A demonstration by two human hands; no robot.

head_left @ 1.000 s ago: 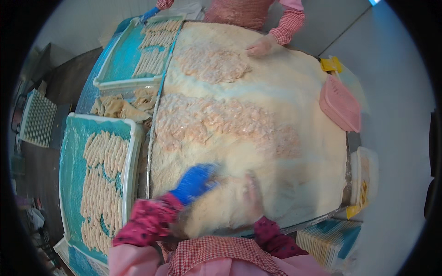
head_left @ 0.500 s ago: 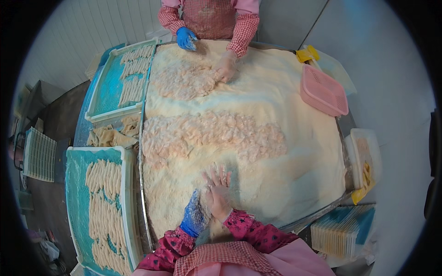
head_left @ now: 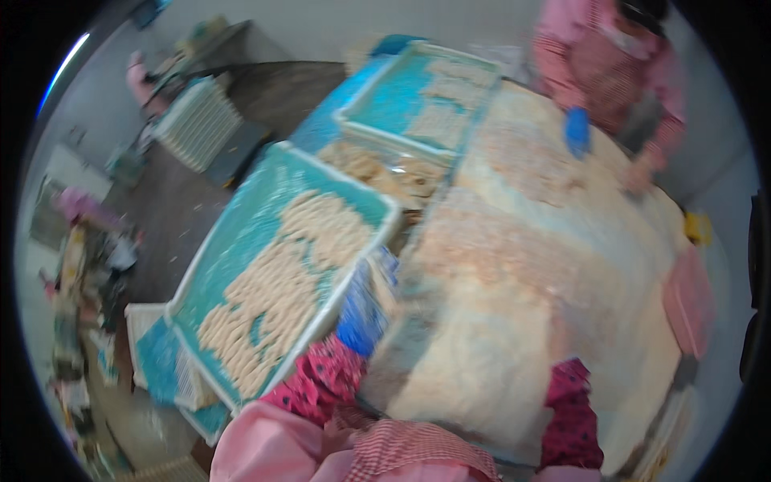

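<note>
Blue-gloved left hand [head_left: 368,309] blurs beside the tray [head_left: 245,210] of pale strips [head_left: 277,279], its grip unclear; right hand hidden, state unknown.

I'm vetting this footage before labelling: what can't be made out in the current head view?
All in the head view:
- Left hand: motion blur smears its fingers, so its grip can't be told.
- Right hand: lost in blur beyond the spotted sleeve.
- Co-worker's blue-gloved hand: blur hides the separate fingers.
- Pink basket: blur washes out its mesh.
- Pink garment: cut off by the lower edge.
</note>
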